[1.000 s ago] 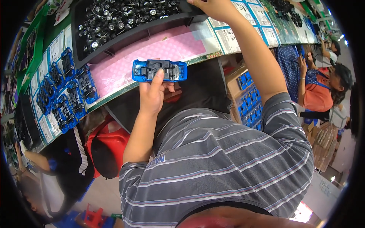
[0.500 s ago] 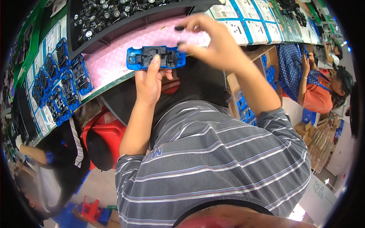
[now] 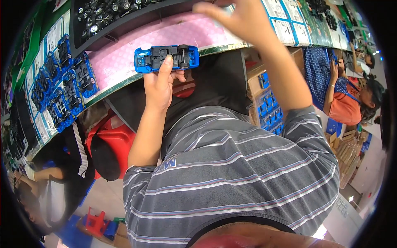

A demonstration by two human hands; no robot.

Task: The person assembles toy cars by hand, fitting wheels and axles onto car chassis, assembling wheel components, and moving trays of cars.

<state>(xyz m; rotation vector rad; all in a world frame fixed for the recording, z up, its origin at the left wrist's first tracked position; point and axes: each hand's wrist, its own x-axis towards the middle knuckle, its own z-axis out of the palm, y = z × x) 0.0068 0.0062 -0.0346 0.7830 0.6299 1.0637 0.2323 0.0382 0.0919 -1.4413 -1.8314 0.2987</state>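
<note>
My left hand [image 3: 158, 89] grips a blue toy car [image 3: 142, 62], turned underside up, over the front edge of the table. Its thumb presses on the black chassis [image 3: 159, 57]. An axle with two black wheels [image 3: 184, 56] lies across the car's right end; no wheels show at the left end. My right hand [image 3: 246, 20] is raised at the top of the view, beside the black tray [image 3: 138, 28] of wheel-and-axle pieces. Its thumb is stretched out and apart, with nothing seen in it; the other fingers are mostly cut off by the frame's edge.
A pink padded mat [image 3: 113, 68] covers the table before me. Several blue toy cars [image 3: 85, 76] lie underside up on printed sheets at left. To the right stands a carton [image 3: 254, 87] of blue cars. A red stool [image 3: 118, 140] and other people [image 3: 343, 99] are nearby.
The wheel axle that was between my right fingers now sits in the car's right end. My right hand has moved up and away toward the tray. The car has shifted slightly left.
</note>
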